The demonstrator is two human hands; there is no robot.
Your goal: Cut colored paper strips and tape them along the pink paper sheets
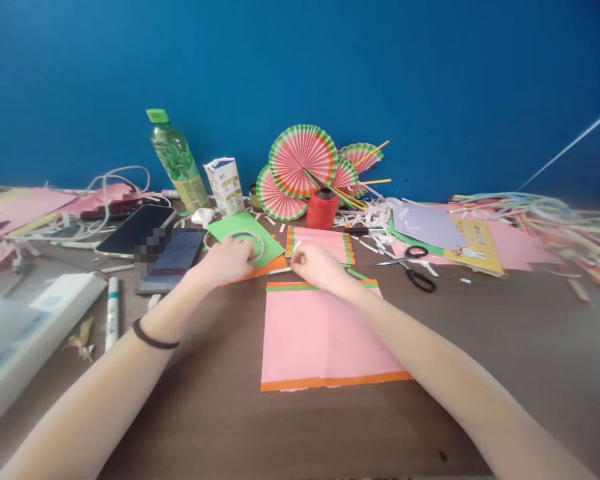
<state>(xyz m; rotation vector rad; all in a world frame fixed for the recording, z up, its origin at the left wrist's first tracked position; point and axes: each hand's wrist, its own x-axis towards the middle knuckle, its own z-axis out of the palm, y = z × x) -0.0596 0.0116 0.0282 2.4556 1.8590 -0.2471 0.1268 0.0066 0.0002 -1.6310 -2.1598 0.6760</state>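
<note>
A pink sheet of paper [320, 340] lies flat in front of me, with orange and green bands along its far edge and an orange band along its near edge. Beyond that far edge, my right hand [314, 264] is closed in a pinch, and a small white strip [297, 246] shows at its fingertips. My left hand [230, 259] is curled over a roll of tape [258, 241] on green paper [247, 227]; its fingertips are partly hidden. Another white strip [280, 271] lies between the hands. Just behind is a pleated pink paper [323, 243] with green and orange edges.
Round paper fans [303, 160] lean near the blue wall behind a red thread spool [322, 211]. Black-handled scissors [420, 279] lie right. On the left are two phones [173, 261], a marker [112, 310], a bottle [177, 160] and a carton [225, 187]. Paper scraps clutter the back.
</note>
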